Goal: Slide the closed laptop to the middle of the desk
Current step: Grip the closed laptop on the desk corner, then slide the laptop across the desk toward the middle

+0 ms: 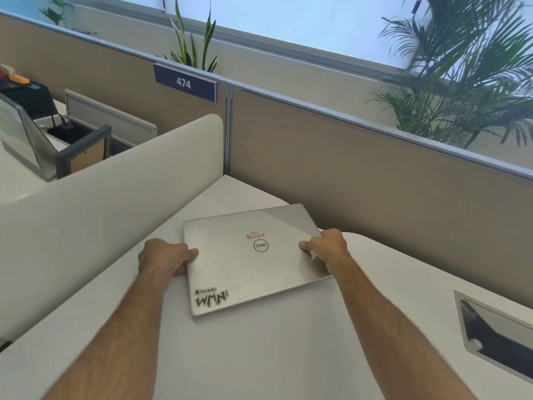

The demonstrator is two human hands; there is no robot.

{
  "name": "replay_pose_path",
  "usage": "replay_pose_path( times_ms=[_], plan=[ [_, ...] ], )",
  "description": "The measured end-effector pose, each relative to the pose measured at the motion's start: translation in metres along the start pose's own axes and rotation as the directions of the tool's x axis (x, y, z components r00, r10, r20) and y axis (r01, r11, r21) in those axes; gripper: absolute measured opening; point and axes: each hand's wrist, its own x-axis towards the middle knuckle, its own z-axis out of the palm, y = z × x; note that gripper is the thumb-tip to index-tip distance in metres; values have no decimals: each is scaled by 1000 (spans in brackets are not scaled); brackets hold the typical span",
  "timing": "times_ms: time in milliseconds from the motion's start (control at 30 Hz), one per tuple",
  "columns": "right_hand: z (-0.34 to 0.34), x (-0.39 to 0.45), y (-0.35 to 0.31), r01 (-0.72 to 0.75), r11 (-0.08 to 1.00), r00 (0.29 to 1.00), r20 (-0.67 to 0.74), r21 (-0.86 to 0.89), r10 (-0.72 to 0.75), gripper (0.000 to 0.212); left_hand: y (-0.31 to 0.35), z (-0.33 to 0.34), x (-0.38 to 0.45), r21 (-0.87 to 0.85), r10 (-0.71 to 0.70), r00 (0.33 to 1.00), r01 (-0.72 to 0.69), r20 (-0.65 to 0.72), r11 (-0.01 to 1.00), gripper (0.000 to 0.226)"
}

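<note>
While a tan fabric partition (pixel 375 174) with a grey top rail closes off the far side, the white desk (pixel 274 356) spreads out below it, bounded on the left by a white rounded divider (pixel 109 197) that stands just beside the work area. Leafy palm fronds (pixel 461 82) rise behind the partition at the right, and a spiky striped plant (pixel 191 44) stands behind it near the middle. On the partition's top edge hangs a dark blue sign (pixel 184 83) reading "474" in white.

Toward the back left part of the desk, close to the corner where divider and partition meet, lies the closed silver laptop (pixel 253 261), flat and turned slightly askew. Its lid carries the round Dell logo (pixel 260 245), seen upside down, with a small red-bordered label (pixel 255 234) just beyond it whose print is too small to read. At the near left corner sit stickers (pixel 210 298) reading "Devfolio" and, in jagged black letters, what looks like "WMN".

To the right, a rectangular cable cutout (pixel 496 339) is sunk into the desktop, well apart from the laptop.

Left hand (pixel 164 256) clasps the laptop's left edge, thumb on the lid and fingers curled beneath. Right hand (pixel 328 248) grips the right edge the same way, thumb lying on top.
</note>
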Motion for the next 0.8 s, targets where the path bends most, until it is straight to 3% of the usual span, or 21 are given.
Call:
replay_pose_path(
  times_ms=[300,433,633,800],
  plan=[
    [-45,-71,38,-22,1000,998,-54,-9,22,40,-32,-15,-72,-58,-61,984,72,168,996,31],
    [-67,-105,61,-55,998,997,-56,11,56,60,-46,-21,-107,-67,-46,969,64,241,996,25],
    [-105,-152,104,-98,994,989,-108,51,103,41,-59,-21,-154,-62,-17,936,41,352,997,17],
    [-132,-187,140,-143,986,979,-133,91,154,59,-73,-11,-191,-8,-12,904,17,428,1000,14]
  ],
)
